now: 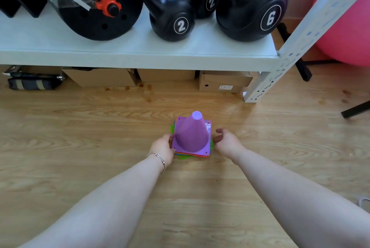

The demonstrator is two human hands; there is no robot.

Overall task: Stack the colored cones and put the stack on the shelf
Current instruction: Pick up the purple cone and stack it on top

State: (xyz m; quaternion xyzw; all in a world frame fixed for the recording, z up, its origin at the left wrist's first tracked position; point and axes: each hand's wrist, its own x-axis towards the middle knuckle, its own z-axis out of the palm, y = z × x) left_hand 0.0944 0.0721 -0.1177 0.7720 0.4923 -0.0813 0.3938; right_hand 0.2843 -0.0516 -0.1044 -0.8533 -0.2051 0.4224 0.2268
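Observation:
A stack of colored cones [192, 135] stands upright on the wooden floor, a purple cone on top, with blue, orange and green base edges showing beneath it. My left hand [163, 148] touches the left edge of the stacked bases, fingers curled against them. My right hand [226, 141] is at the right edge of the bases, fingers bent and apart, close to the stack or just touching it. The white metal shelf [140, 55] runs across the view behind the stack, above floor level.
On the shelf sit black kettlebells marked 2 [172, 17] and 6 [254, 7], and a black weight plate with an orange collar [94, 3]. Cardboard boxes [224, 81] lie under the shelf. A pink exercise ball [348, 27] is at right, beside the shelf post [280, 67].

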